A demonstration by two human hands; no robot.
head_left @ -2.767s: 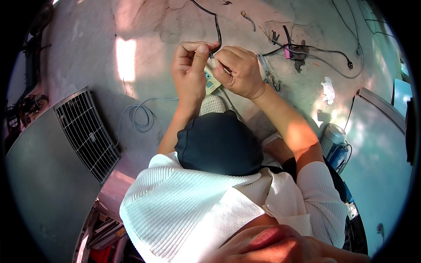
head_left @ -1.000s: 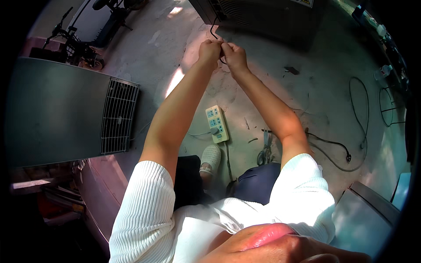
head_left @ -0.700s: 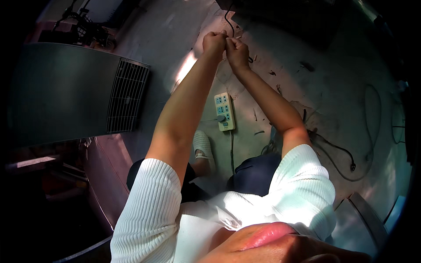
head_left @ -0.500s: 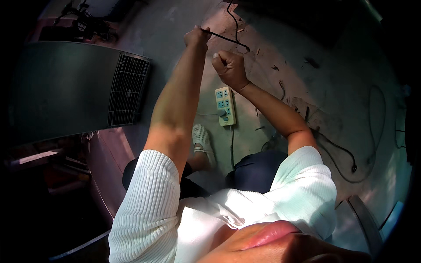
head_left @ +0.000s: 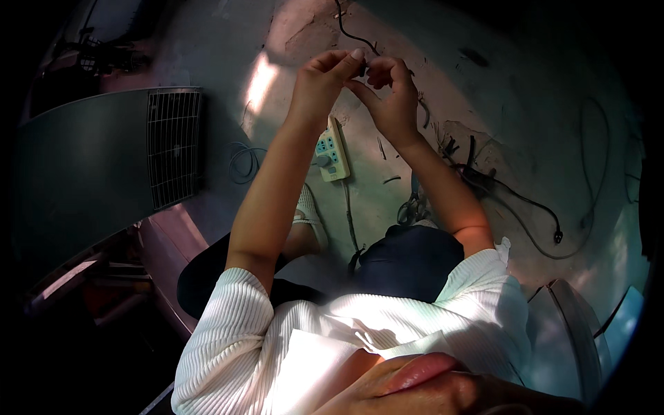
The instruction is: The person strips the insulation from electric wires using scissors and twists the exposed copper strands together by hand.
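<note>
A thin black cable (head_left: 353,34) comes down from the far edge to my two hands, which are close together at the far middle. My left hand (head_left: 321,83) pinches a short dark piece of it between thumb and fingertips. My right hand (head_left: 393,100) is right beside it, its fingers curled at the cable where it reaches them and its thumb stretched toward my left hand. Fingers hide most of the held part. Nearer to me, below the hands, lies a cream power strip (head_left: 335,155) with a grey plug (head_left: 322,160) in it.
A grey metal cabinet with a wire grille (head_left: 174,149) stands at the left. Dark-handled scissors (head_left: 409,209) lie by my right knee. Cable scraps (head_left: 453,149) and a black cord with a plug (head_left: 557,236) are on the floor at right. A thin cord (head_left: 243,166) lies coiled left of my forearm.
My hands have come together at the cable; my right hand, a fist before, now curls beside the left. The view has shifted slightly, showing the scissors and coiled cord.
</note>
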